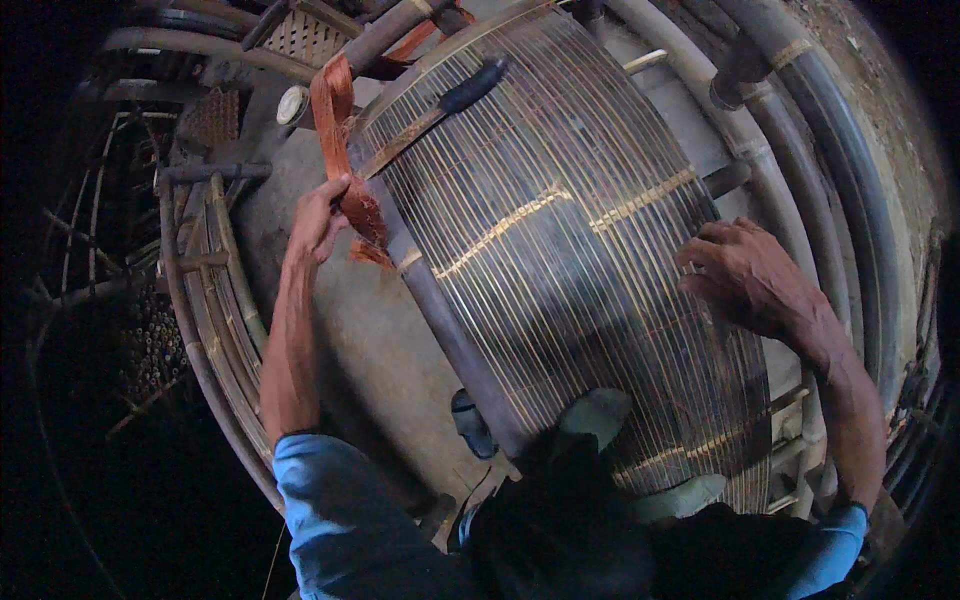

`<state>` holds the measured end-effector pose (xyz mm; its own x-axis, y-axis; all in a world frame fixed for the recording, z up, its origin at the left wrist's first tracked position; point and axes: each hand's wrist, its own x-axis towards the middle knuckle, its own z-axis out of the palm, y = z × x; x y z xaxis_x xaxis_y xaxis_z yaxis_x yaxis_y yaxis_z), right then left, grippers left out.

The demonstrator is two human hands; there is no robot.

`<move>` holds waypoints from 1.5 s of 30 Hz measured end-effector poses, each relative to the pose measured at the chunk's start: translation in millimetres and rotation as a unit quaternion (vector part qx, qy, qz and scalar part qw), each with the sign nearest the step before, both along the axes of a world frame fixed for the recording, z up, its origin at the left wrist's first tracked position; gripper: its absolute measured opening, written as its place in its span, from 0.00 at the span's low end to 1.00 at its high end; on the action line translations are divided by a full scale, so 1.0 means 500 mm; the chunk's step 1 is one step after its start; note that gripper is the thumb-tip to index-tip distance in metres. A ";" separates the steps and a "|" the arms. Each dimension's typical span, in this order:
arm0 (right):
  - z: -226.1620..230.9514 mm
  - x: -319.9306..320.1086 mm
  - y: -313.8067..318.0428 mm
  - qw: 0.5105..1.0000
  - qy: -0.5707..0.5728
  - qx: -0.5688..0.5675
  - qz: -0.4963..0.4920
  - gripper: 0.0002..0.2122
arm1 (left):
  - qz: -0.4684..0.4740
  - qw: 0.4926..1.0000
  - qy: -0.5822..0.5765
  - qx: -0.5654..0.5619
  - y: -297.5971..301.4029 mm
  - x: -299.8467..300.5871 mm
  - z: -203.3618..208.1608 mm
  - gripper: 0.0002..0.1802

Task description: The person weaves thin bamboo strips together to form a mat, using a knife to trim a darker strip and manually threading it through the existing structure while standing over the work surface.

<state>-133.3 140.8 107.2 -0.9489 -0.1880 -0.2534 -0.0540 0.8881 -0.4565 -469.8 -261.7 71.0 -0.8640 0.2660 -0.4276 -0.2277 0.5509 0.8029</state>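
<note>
A panel of thin bamboo slats (540, 130), crossed by pale woven bands, lies in front of me over a bamboo frame. At its left edge my left hand (322, 215) is closed, thumb and fingers pinching a bundle of orange-brown flat strips (335, 100) that loops up and hangs down beside the frame pole. My right hand (735, 270) is at the panel's right edge with its fingers curled in; whatever is between the fingertips is too small to make out. A knife (410, 132) with a dark wrapped handle lies across the slats at the upper left.
Thick bamboo poles (850, 150) run along the right side. To the left stands a bamboo rack (195, 310), with a bundle of cut bamboo ends (155, 335) beyond it. A dark sandal (472, 425) shows on the concrete floor (375, 340) beside the panel's lower left pole.
</note>
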 end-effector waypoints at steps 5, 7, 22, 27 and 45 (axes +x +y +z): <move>-0.077 -0.037 -0.027 0.993 -0.077 -0.086 0.005 0.10 | 0.034 0.973 -0.113 0.199 -0.011 0.051 -0.026 0.15; -0.137 -0.078 -0.064 0.987 -0.038 -0.157 0.004 0.15 | 0.054 0.961 -0.078 0.259 0.006 0.072 -0.018 0.15; -0.261 -0.431 -0.512 0.547 -0.217 -0.726 -0.357 0.31 | 0.103 0.936 -0.133 0.309 -0.012 0.126 0.031 0.11; -0.262 -0.415 -0.530 0.510 -0.119 -0.762 -0.380 0.13 | 0.106 0.937 -0.122 0.310 -0.041 0.124 0.034 0.11; 0.059 -0.285 -0.299 0.828 0.103 -0.529 -0.157 0.13 | -0.210 0.782 0.583 0.072 0.201 0.259 0.064 0.42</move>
